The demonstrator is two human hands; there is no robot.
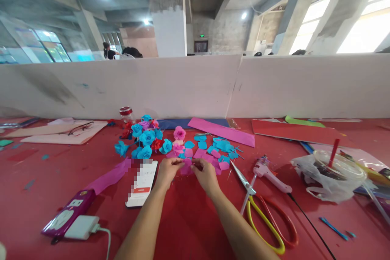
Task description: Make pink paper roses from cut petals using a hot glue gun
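Fingers (pixel 174 162) partly hide the pink paper (pixel 186 167) they pinch.

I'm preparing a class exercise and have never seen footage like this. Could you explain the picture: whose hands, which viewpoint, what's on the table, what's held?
There is no machine here: a person works with two bare hands. The single picture comes from a camera worn on the head, looking forward and down.

On the red table, beyond the left hand, stands a cluster of paper flowers, with a phone nearer. Right of the right hand lie scissors and a pink glue gun. Blue paper pieces lie beyond the hands. Between them, the fingertips appear to pinch a small pink paper piece.
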